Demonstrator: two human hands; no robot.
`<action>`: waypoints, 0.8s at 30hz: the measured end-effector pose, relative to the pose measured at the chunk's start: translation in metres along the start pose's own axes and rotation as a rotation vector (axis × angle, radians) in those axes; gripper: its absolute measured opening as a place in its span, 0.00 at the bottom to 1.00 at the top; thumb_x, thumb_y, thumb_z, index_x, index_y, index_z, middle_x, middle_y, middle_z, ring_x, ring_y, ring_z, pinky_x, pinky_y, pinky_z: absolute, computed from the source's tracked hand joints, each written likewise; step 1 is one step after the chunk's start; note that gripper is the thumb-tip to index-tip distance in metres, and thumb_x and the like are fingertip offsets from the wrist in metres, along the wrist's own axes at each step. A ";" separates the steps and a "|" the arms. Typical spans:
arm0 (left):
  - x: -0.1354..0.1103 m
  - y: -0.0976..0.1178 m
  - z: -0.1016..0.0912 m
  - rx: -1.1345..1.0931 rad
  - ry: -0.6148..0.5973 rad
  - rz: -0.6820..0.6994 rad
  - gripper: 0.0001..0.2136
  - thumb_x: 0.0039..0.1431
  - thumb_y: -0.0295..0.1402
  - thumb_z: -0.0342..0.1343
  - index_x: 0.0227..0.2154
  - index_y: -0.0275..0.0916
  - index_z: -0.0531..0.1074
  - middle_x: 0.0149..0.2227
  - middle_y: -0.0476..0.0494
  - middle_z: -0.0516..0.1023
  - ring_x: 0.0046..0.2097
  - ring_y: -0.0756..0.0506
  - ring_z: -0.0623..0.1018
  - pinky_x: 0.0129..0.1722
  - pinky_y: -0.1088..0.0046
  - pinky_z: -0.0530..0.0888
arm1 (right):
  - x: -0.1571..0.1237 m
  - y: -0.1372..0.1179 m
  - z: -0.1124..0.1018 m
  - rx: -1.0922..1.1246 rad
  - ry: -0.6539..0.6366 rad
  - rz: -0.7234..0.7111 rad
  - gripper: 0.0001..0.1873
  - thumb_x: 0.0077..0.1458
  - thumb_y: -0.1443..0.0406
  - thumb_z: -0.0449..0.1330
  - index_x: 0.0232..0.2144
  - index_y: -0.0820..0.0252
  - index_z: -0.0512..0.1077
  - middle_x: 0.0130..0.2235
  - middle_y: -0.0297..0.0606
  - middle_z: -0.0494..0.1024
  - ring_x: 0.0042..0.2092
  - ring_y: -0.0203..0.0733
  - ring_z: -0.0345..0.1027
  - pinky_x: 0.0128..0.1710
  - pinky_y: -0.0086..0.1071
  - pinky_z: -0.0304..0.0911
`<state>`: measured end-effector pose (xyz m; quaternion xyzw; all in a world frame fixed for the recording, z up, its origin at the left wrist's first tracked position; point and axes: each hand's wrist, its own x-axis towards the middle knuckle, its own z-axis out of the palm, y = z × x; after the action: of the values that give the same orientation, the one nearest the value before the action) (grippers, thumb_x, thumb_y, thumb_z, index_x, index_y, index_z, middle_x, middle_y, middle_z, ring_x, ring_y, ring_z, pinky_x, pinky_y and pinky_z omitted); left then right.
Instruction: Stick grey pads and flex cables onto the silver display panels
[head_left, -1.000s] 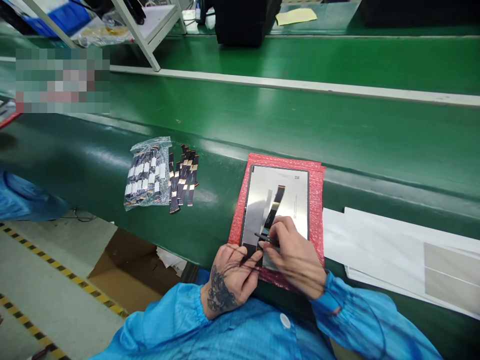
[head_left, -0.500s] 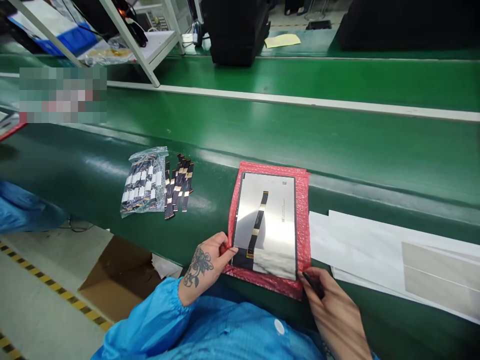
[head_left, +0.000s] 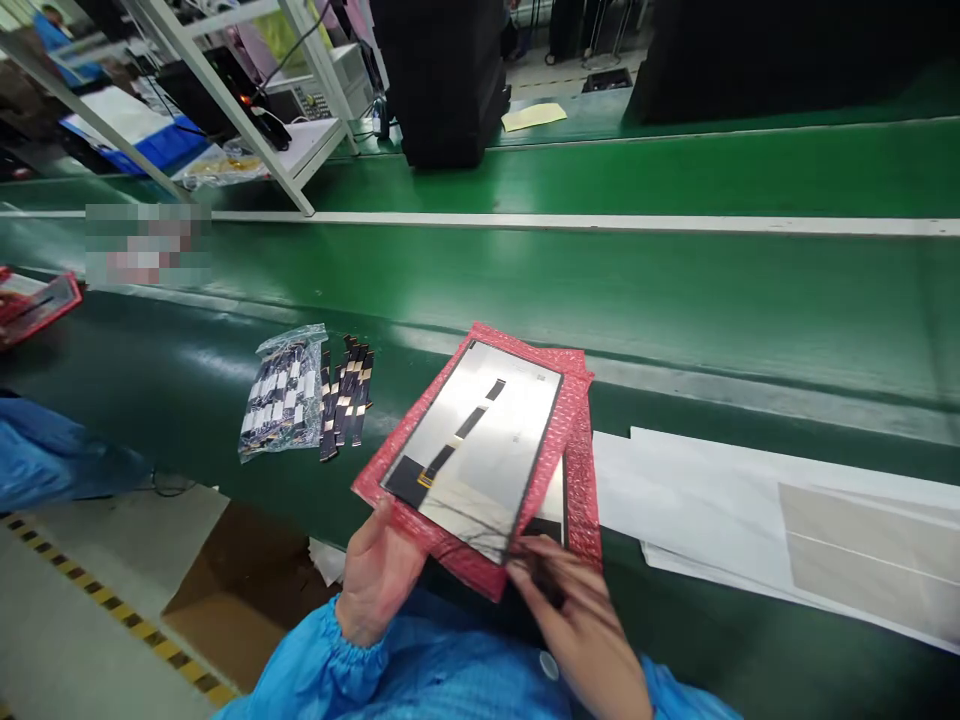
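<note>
Green conveyor surface [head_left: 675, 290] runs wide and bare beyond the work, its near edge just in front of the person. At that edge the left hand [head_left: 379, 575] grips the near corner of a red bubble-wrap sheet [head_left: 547, 455] carrying a silvery panel [head_left: 487, 450], lifted and turned askew; a dark flex strip [head_left: 457, 435] lies on the panel. The right hand [head_left: 577, 620] is blurred at the panel's near edge, fingers [head_left: 529, 575] touching it; whether closed, I cannot tell. A second panel [head_left: 551, 505] lies beneath. White sheets [head_left: 750, 510] lie right; bagged strips [head_left: 281, 395] and loose strips [head_left: 343, 395] left.
</note>
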<state>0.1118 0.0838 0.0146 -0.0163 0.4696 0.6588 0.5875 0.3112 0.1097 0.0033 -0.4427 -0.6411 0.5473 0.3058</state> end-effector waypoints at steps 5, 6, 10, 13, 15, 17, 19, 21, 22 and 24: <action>0.034 0.025 0.013 0.211 0.210 0.019 0.21 0.49 0.23 0.64 0.49 0.36 0.75 0.39 0.40 0.84 0.46 0.35 0.83 0.49 0.58 0.80 | 0.009 -0.007 -0.034 -0.127 -0.248 -0.155 0.18 0.51 0.65 0.54 0.39 0.39 0.78 0.37 0.28 0.83 0.37 0.45 0.79 0.37 0.32 0.76; 0.047 0.038 0.019 0.296 0.225 0.063 0.20 0.50 0.22 0.63 0.48 0.35 0.75 0.38 0.41 0.84 0.44 0.37 0.84 0.46 0.60 0.82 | 0.012 -0.003 -0.054 -0.212 -0.172 -0.141 0.18 0.52 0.65 0.52 0.39 0.41 0.78 0.38 0.30 0.83 0.39 0.46 0.79 0.38 0.33 0.76; 0.114 0.100 0.055 0.658 0.260 0.233 0.07 0.55 0.24 0.61 0.38 0.34 0.76 0.29 0.43 0.82 0.33 0.42 0.83 0.35 0.66 0.82 | 0.042 0.014 -0.136 -0.878 0.164 0.122 0.18 0.55 0.56 0.53 0.42 0.54 0.77 0.47 0.46 0.79 0.31 0.54 0.78 0.26 0.45 0.73; 0.171 0.142 0.089 0.749 0.223 0.275 0.04 0.55 0.26 0.64 0.34 0.32 0.76 0.27 0.45 0.81 0.31 0.46 0.80 0.34 0.69 0.79 | 0.073 0.014 -0.167 -1.091 -0.019 0.249 0.23 0.50 0.58 0.62 0.49 0.58 0.73 0.53 0.50 0.73 0.34 0.53 0.78 0.30 0.44 0.72; 0.204 0.162 0.112 0.818 0.193 0.300 0.05 0.58 0.28 0.63 0.34 0.30 0.76 0.27 0.47 0.80 0.33 0.48 0.79 0.38 0.69 0.77 | 0.090 0.011 -0.174 -1.087 -0.135 0.278 0.22 0.48 0.60 0.66 0.46 0.57 0.73 0.50 0.45 0.75 0.37 0.51 0.78 0.33 0.40 0.71; 0.232 0.174 0.132 0.891 0.161 0.311 0.08 0.64 0.31 0.58 0.38 0.29 0.76 0.32 0.46 0.79 0.37 0.48 0.79 0.41 0.66 0.77 | 0.102 0.010 -0.177 -1.038 -0.186 0.283 0.18 0.46 0.63 0.67 0.41 0.54 0.73 0.45 0.39 0.78 0.38 0.50 0.78 0.34 0.38 0.69; 0.252 0.182 0.147 0.958 0.127 0.324 0.11 0.67 0.34 0.55 0.44 0.31 0.74 0.41 0.43 0.78 0.42 0.46 0.79 0.43 0.63 0.77 | 0.110 0.012 -0.182 -0.968 -0.189 0.261 0.17 0.43 0.64 0.68 0.38 0.51 0.72 0.42 0.35 0.79 0.38 0.49 0.77 0.35 0.37 0.68; 0.264 0.188 0.156 1.013 0.091 0.354 0.14 0.69 0.37 0.52 0.49 0.33 0.72 0.48 0.41 0.75 0.47 0.43 0.78 0.46 0.60 0.77 | 0.113 0.013 -0.191 -0.897 -0.153 0.235 0.15 0.43 0.65 0.67 0.36 0.50 0.72 0.40 0.34 0.79 0.39 0.48 0.77 0.35 0.36 0.68; 0.268 0.192 0.158 1.037 0.076 0.376 0.15 0.70 0.37 0.50 0.51 0.33 0.71 0.50 0.41 0.74 0.49 0.41 0.77 0.47 0.59 0.77 | 0.112 0.013 -0.197 -0.873 -0.129 0.224 0.12 0.43 0.64 0.65 0.34 0.49 0.72 0.38 0.34 0.78 0.37 0.47 0.76 0.35 0.37 0.67; 0.273 0.200 0.159 1.080 0.066 0.438 0.15 0.70 0.38 0.50 0.52 0.33 0.71 0.51 0.41 0.74 0.50 0.40 0.76 0.48 0.58 0.76 | 0.106 0.011 -0.208 -0.837 -0.080 0.191 0.04 0.45 0.59 0.63 0.27 0.49 0.72 0.33 0.35 0.76 0.32 0.46 0.73 0.31 0.38 0.65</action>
<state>-0.0462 0.4189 0.0673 0.3623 0.7495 0.4314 0.3477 0.4517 0.2957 0.0270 -0.5642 -0.7755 0.2826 0.0225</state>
